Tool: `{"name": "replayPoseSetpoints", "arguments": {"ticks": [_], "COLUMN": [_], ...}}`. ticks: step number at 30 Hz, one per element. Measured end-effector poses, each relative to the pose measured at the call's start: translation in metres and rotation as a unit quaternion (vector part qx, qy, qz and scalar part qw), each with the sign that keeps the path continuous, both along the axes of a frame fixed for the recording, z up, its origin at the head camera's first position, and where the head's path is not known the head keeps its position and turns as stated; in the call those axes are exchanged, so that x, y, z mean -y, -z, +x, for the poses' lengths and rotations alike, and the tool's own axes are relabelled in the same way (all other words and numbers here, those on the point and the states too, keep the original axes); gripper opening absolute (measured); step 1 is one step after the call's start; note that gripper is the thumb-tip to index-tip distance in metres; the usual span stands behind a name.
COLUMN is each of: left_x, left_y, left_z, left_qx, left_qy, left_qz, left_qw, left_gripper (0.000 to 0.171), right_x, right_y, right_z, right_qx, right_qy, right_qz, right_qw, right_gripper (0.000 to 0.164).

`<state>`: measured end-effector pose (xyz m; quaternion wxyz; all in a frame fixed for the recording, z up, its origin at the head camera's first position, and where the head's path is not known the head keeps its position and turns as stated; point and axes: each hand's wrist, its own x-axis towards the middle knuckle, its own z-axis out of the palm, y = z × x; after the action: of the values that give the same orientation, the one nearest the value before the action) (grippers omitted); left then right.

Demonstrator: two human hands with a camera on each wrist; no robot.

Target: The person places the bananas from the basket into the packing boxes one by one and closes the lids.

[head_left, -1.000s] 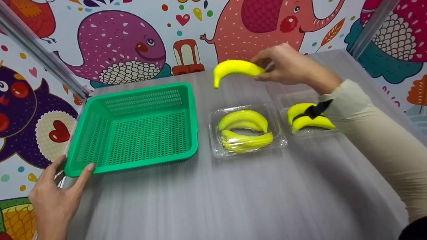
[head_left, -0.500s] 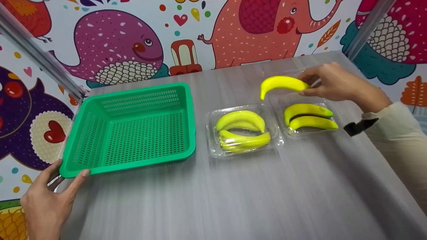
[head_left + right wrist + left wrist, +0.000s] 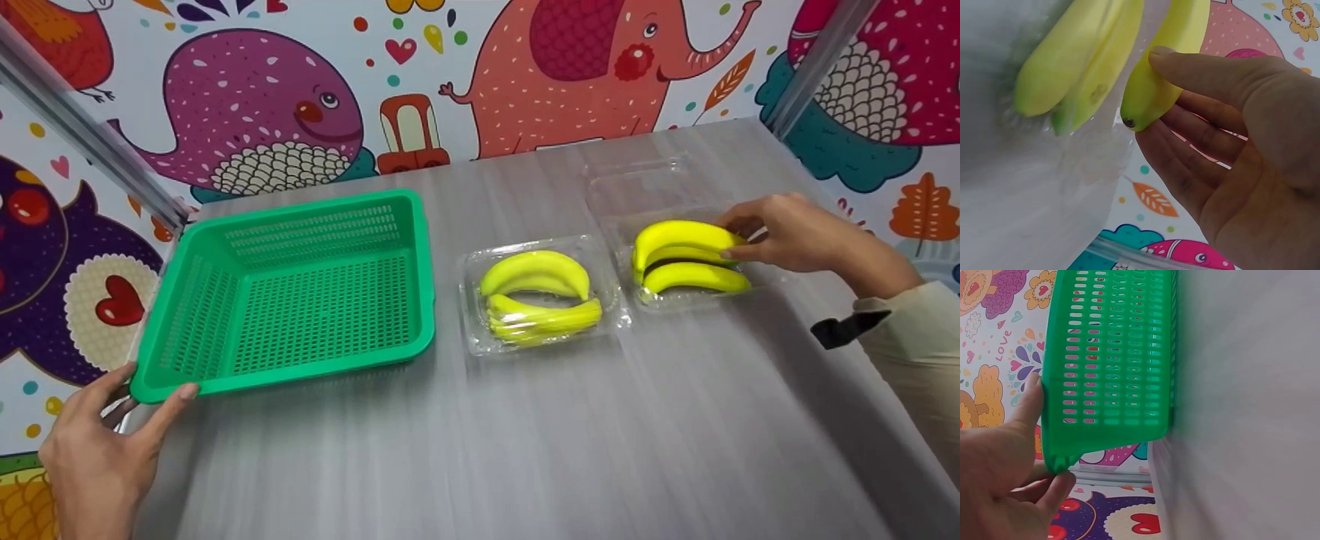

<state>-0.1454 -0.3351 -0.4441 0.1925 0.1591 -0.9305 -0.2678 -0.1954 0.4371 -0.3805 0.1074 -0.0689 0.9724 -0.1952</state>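
My right hand (image 3: 795, 232) pinches one end of a yellow banana (image 3: 686, 234) between thumb and fingers, over the right-hand clear plastic box (image 3: 694, 301). Two more bananas lie in that box; the front banana (image 3: 697, 277) shows plainly, the other is mostly hidden under the held one. In the right wrist view the held banana (image 3: 1165, 73) stands apart from the pair (image 3: 1061, 67) in the box. At far left my left hand (image 3: 105, 442) grips the near left corner of a green plastic basket (image 3: 300, 382), thumb on the rim and fingers beneath it.
Left of the right-hand box stands a second clear box (image 3: 469, 330), its bananas (image 3: 536, 274) seen through shiny plastic. The open lid (image 3: 637, 184) of the right-hand box lies back toward the wall. A patterned wall (image 3: 420, 60) bounds the grey table (image 3: 450, 450) behind.
My right hand has carried the banana rightward and down, from above the back of the table to the right-hand box. My left hand stays at the basket's corner.
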Motion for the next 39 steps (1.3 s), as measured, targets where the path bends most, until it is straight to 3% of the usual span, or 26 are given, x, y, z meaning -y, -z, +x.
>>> {"name": "replayPoseSetpoints", "arguments": {"ticks": [13,28,33,39], "left_x": [-0.001,-0.003,-0.006,-0.022], "left_y": [-0.004,-0.015,-0.018,-0.034], "left_z": [0.000,0.004,0.005,0.002], "left_qx": [0.010,0.040,0.026,-0.042], "left_qy": [0.004,0.003,0.002,0.023], "left_qz": [-0.007,-0.024,-0.027,-0.020], "left_qw": [0.9999,0.9989,0.9993,0.9986], "left_gripper": [0.079,0.081,0.076,0.057], "right_x": [-0.015,-0.013,-0.016,-0.020], "right_y": [0.020,0.027,0.028,0.020], "right_z": [0.006,0.008,0.010,0.015], "right_qx": [-0.001,-0.025,-0.029,-0.042], "right_qy": [-0.020,-0.026,-0.025,-0.008], "right_qz": [0.013,0.027,0.020,0.010], "right_qw": [1.000,0.999,0.999,0.999], "right_gripper": [0.043,0.045,0.044,0.044]}}
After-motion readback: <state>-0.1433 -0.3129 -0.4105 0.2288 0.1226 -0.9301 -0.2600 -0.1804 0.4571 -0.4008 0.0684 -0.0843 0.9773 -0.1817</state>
